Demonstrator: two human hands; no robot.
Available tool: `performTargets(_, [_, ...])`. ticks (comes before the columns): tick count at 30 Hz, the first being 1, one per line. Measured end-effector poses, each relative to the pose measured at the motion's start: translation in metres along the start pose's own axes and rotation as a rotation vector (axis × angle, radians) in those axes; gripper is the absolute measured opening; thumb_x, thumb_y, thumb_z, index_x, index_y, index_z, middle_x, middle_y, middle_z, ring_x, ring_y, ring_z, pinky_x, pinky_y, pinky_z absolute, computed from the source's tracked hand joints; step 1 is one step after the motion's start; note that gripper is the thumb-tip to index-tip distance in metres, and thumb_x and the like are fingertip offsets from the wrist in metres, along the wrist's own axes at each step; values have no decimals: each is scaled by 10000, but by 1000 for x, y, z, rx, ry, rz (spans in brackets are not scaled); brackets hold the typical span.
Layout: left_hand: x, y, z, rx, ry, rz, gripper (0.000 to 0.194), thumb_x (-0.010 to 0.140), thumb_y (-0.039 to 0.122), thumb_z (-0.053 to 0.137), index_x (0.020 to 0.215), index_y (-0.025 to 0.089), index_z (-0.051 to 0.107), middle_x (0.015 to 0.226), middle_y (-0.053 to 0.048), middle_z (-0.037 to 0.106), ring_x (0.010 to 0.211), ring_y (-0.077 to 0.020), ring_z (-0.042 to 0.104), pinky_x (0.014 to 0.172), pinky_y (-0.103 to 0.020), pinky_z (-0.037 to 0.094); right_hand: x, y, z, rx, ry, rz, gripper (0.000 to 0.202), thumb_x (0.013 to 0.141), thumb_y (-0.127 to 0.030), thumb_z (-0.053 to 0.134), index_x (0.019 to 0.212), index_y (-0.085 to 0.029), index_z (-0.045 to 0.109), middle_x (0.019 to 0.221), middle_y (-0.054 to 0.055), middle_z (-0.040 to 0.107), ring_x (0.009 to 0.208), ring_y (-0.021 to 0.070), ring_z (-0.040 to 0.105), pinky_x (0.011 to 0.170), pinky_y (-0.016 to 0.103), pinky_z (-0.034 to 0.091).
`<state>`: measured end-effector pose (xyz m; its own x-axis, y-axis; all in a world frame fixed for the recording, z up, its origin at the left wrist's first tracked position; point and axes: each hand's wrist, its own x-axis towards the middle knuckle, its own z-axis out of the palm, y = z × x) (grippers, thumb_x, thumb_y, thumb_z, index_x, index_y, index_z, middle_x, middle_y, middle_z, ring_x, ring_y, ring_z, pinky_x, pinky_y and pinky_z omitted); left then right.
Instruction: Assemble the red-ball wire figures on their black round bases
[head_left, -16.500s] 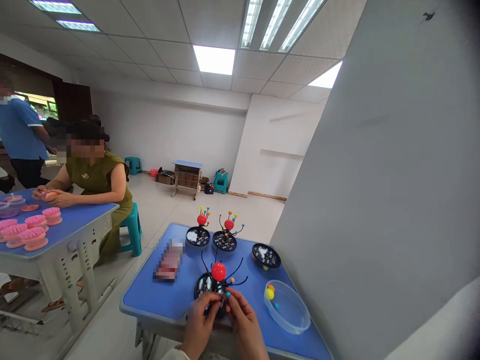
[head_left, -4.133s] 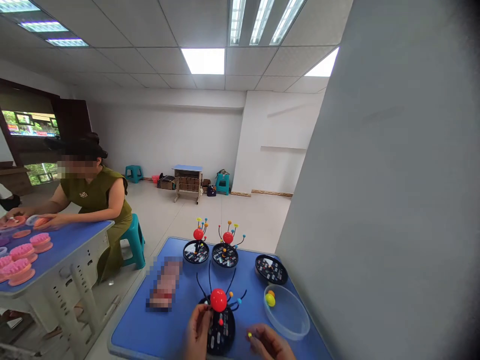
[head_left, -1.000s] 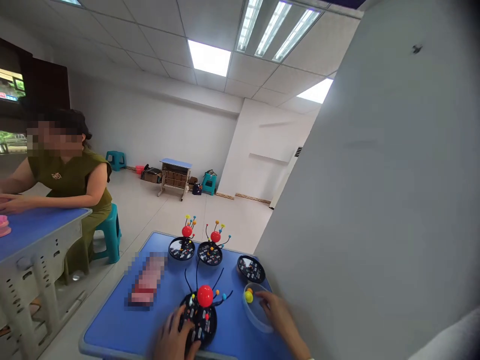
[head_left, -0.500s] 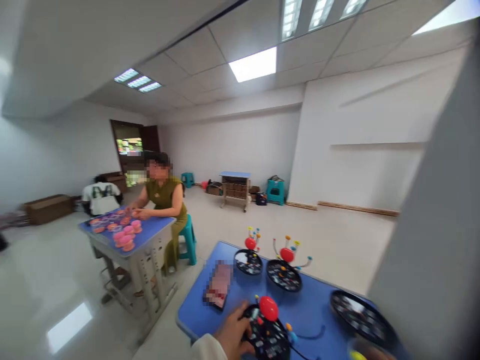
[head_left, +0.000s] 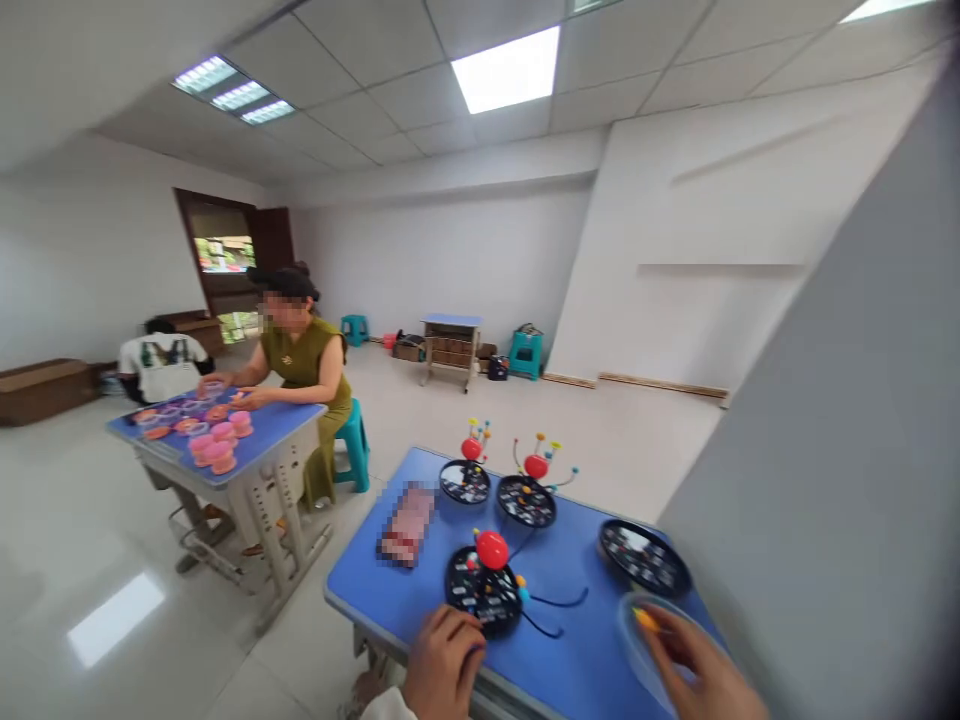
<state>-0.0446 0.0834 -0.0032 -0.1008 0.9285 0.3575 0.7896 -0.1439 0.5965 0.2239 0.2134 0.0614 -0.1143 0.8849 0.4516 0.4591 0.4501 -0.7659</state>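
My left hand (head_left: 444, 655) is at the table's near edge with its fingers curled together, its fingertips beside the black round base of a solar system model (head_left: 480, 590). A red ball tops this model, and dark rods reach out to the right. What the left fingers hold, if anything, is hidden. On the right, my right hand (head_left: 697, 665) pinches a small yellow-orange ball (head_left: 645, 620) over a clear plastic tub (head_left: 628, 640). Behind the tub lies a black round tray (head_left: 645, 558) with a printed face and no red ball on it.
Two similar models (head_left: 465, 482) (head_left: 527, 500) with coloured balls stand at the back of the blue table (head_left: 360, 575). A phone (head_left: 407, 525) lies at its left. A grey wall edge (head_left: 795, 500) is close on the right. Another person (head_left: 300, 370) sits at a table with pink pieces.
My view has shifted, so the table sits higher and further left. My left hand has drawn back from the model's base to the near edge. My right hand has come into view with a yellow-orange ball.
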Motion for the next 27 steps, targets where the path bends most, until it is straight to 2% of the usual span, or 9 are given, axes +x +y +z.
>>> performTargets(2, [1,7,4,-4,14,88,247,902,89,482,993,207,679,1096,-104,738,1024,-267,666,874,-475,570,-9,-8,4,80,-57,78,421,742,-622,693,900,-239,769,854,86,796,645,242,720,659,359,612])
performTargets(6, [8,21,12,31,59,176,274,909,107,481,1054,234,676,1122,-83,741,1026,-259,675,861,-464,593,-35,-23,36,191,-235,160,489,756,-617,669,1011,-213,775,740,58,775,664,228,719,652,309,600])
performTargets(11, [14,27,18,53,128,204,445,913,107,470,1322,251,569,1146,-84,732,1018,-238,683,867,-430,599,-67,-35,58,326,-356,173,416,784,-544,689,1070,-254,774,907,62,791,735,220,702,718,300,582])
performTargets(14, [11,23,18,44,107,226,426,921,121,467,1289,281,609,1066,-79,732,957,-231,696,822,-408,610,-75,-43,60,433,-429,230,398,744,-502,752,1068,-273,779,873,49,780,681,211,669,677,303,567])
performTargets(16, [7,21,15,18,97,212,376,918,132,477,1216,269,661,995,-82,716,912,-224,702,786,-385,619,-76,-48,59,512,-421,294,417,717,-472,790,1087,-282,770,825,26,766,654,195,652,669,296,553])
performTargets(18, [3,20,13,-28,98,185,326,911,149,498,1157,247,688,991,-90,690,903,-218,706,787,-371,620,-73,-54,55,581,-346,368,388,680,-454,828,1022,-276,783,807,8,754,681,189,655,707,289,548])
performTargets(21, [-1,22,9,-105,95,157,214,905,211,546,1066,220,687,1129,-118,669,988,-233,704,845,-380,605,-69,-63,51,698,-260,496,352,607,-466,874,864,-240,794,812,9,750,783,211,670,780,299,553])
performTargets(23, [-1,25,9,-154,62,159,151,920,236,537,1002,214,661,1182,-121,674,1045,-241,695,860,-374,594,-67,-68,51,807,-255,582,375,585,-487,885,838,-228,791,843,18,756,842,224,678,819,316,556])
performTargets(27, [2,23,14,-227,30,185,209,967,210,418,930,213,624,998,-82,738,929,-209,720,794,-336,587,-71,-73,61,988,-265,713,391,551,-456,920,847,-235,794,888,14,770,817,183,692,829,287,548])
